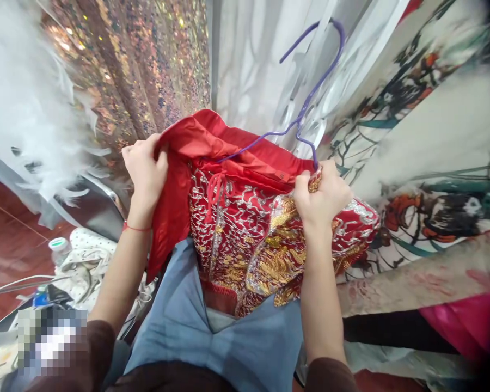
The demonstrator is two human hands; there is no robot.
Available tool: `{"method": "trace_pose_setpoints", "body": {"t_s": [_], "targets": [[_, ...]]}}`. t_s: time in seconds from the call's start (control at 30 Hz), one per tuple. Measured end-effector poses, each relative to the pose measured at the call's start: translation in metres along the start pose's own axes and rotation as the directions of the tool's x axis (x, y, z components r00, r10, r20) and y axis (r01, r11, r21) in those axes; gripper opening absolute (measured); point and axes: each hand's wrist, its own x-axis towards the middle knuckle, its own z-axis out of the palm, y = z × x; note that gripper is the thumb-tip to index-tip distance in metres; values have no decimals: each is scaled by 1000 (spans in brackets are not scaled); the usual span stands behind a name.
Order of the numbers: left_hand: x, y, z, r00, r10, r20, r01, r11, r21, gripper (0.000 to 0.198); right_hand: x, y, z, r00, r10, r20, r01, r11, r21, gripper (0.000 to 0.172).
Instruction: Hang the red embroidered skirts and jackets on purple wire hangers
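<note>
I hold a red garment [237, 218] with gold and silver embroidery in front of me. My left hand [146, 169] is closed on the plain red lining at its upper left edge. My right hand [322, 193] pinches the embroidered edge at the upper right, right at the base of a purple wire hanger [310, 98] whose hook points up. The hanger's arm runs across the top of the red fabric. A red string circles my left wrist.
Hanging clothes surround me: a sequinned fabric [139, 60], white feathers [20, 98], white sheer cloth [253, 60], a floral print garment [433, 179]. At lower left lie a bottle [59, 249], cables and patterned cloth [85, 261] on a cluttered surface above a red-brown floor.
</note>
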Motion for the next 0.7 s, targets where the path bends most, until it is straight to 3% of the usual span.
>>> {"method": "trace_pose_setpoints", "body": {"t_s": [0.17, 0.3, 0.4, 0.5, 0.7], "targets": [[14, -5, 31, 997, 75, -25, -73, 996, 49, 24, 0, 1, 0, 1000, -12, -2, 12, 1000, 11, 29], [6, 15, 33, 977, 179, 113, -159, 973, -170, 31, -1, 7, 0, 999, -35, 7, 35, 998, 43, 26], [-7, 44, 28, 901, 375, 217, -302, 903, -304, 37, -4, 8, -4, 997, -57, 57, 54, 997, 53, 30], [-19, 64, 33, 837, 488, 247, -434, 868, -244, 36, -8, 7, -13, 985, -104, 140, 95, 993, 67, 36], [-36, 67, 41, 901, 407, 150, -377, 906, -192, 35, -15, 11, -55, 935, -190, 299, 189, 981, 34, 38]]}}
